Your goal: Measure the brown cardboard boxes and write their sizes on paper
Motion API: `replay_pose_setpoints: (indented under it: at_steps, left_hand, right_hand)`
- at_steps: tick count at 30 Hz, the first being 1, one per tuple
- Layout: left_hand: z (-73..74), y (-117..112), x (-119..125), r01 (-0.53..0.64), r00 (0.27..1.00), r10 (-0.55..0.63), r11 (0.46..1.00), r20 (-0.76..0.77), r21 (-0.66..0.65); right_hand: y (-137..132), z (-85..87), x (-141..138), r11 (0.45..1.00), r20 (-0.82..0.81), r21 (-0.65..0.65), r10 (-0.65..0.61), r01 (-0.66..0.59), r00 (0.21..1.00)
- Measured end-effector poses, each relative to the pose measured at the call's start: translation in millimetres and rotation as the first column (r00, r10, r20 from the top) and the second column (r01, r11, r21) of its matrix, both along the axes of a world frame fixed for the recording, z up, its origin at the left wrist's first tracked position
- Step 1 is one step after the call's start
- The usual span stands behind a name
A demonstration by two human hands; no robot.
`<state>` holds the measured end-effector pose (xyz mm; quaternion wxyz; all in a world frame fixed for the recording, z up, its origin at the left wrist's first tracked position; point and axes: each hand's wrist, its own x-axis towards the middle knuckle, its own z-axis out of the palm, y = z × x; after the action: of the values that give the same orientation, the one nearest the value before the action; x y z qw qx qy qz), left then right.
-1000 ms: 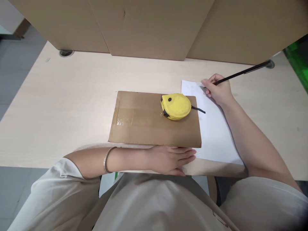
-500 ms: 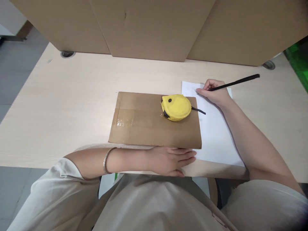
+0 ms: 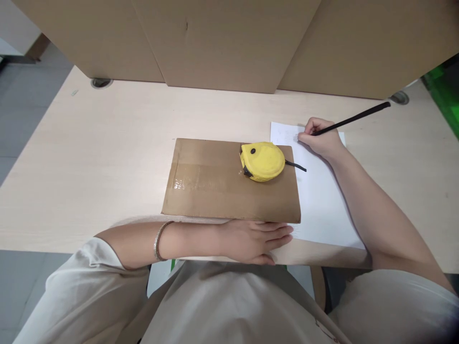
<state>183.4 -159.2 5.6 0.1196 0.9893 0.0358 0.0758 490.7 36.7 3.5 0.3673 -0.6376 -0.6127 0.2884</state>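
On my feed I see matt cardboard piece [image 3: 215, 203], glossy tape [image 3: 179, 183], smooth paper [image 3: 319, 205], wood-look worktop [image 3: 107, 148], soft cloth shirt [image 3: 222, 306]

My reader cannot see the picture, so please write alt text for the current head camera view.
A person's right hand holds a black pen over a white sheet; the left hand lies flat by its near edge. A cardboard box topped by a yellow tape measure hides part of the sheet.

A pale table [image 3: 125, 114] bears white paper [image 3: 319, 200]; also a cardboard box [image 3: 215, 191].
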Motion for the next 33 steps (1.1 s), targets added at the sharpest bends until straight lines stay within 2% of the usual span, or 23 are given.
replay_pose_setpoints:
  at_steps: [6,12,16,25,29,33]
  left_hand:
    - [-2.0,0,-1,0.003,1.0,-0.004,1.0,0.006,0.025]
    - [2.0,1,1,0.004,1.0,-0.004,1.0,-0.02,-0.011]
    - [7.4,3,3,0.009,0.995,-0.013,0.999,-0.099,-0.04]
    - [-0.8,1,1,0.027,0.999,-0.025,0.996,-0.026,0.086]
    - [-3.4,1,1,0.02,1.0,-0.021,0.997,0.02,0.072]
    - [-1.7,2,1,0.019,1.0,-0.018,0.999,-0.018,0.048]
  right_hand:
    - [3,-2.4,3,1.0,-0.011,0.022,0.002,-0.002,1.0]
    - [0,-4.8,8,0.999,-0.115,-0.006,0.035,-0.036,0.993]
    - [-5,-0.3,3,0.997,-0.055,-0.014,0.08,-0.081,0.995]
    - [-5,8.8,-5,0.998,0.057,-0.064,-0.006,0.01,0.998]
    - [-4,11.0,-9,0.997,0.086,-0.07,-0.027,0.033,0.996]
    - [-7,16.5,-6,0.992,0.087,-0.127,-0.015,0.026,0.996]
